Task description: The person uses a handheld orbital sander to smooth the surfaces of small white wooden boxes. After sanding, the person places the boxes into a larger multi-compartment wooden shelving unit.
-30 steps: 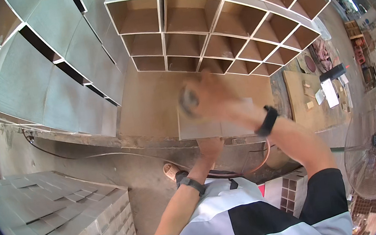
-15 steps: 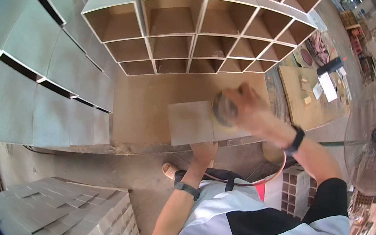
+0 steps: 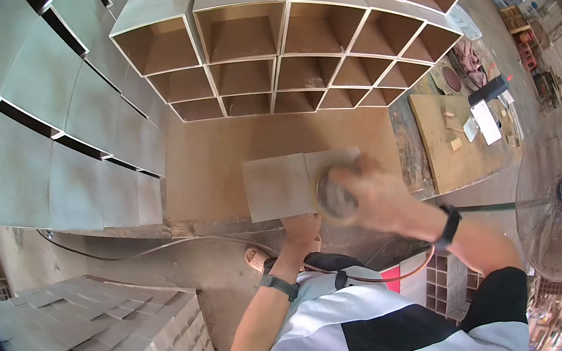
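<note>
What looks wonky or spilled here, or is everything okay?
The pile of grey boxes at the lower left looks a bit wonky: the tops don't line up neatly, and dark gaps show between some of them. I can't see anything spilled. The round tool in the right hand is just blurry.

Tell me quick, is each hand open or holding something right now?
Left hand: at the near edge of the grey piece; open or closed can't be told.
Right hand: closed on a round tool, blurred.
</note>
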Motion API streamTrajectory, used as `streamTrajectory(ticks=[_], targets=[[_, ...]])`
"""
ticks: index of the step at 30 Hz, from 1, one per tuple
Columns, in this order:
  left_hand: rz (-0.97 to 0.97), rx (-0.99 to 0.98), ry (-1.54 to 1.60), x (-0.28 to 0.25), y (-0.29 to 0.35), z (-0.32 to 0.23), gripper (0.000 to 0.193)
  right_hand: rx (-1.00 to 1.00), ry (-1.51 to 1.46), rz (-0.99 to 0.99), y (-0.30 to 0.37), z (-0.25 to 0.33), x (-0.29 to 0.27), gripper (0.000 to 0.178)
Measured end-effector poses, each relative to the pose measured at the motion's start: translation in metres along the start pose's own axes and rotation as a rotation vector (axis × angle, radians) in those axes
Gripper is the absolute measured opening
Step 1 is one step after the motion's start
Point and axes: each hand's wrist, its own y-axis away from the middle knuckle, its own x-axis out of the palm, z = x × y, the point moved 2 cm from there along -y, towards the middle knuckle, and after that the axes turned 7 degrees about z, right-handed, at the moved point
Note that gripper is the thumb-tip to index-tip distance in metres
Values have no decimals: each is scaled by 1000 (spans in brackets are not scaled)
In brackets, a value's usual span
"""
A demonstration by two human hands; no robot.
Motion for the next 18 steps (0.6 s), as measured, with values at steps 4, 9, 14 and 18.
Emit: streamTrajectory(ticks=[4,9,14,18], targets=[[196,-78,-35,8,10,3,50,293,-154,25,-14,-28,-14,48],[41,-65,81,8,3,6,51,25,-26,-30,-2,3,-2,49],[53,-86,168,8,5,7,75,3,-34,-96,-54,20,8,47],[0,-57,142,27,19,17,72,-49,-36,32,-49,33,2,42]])
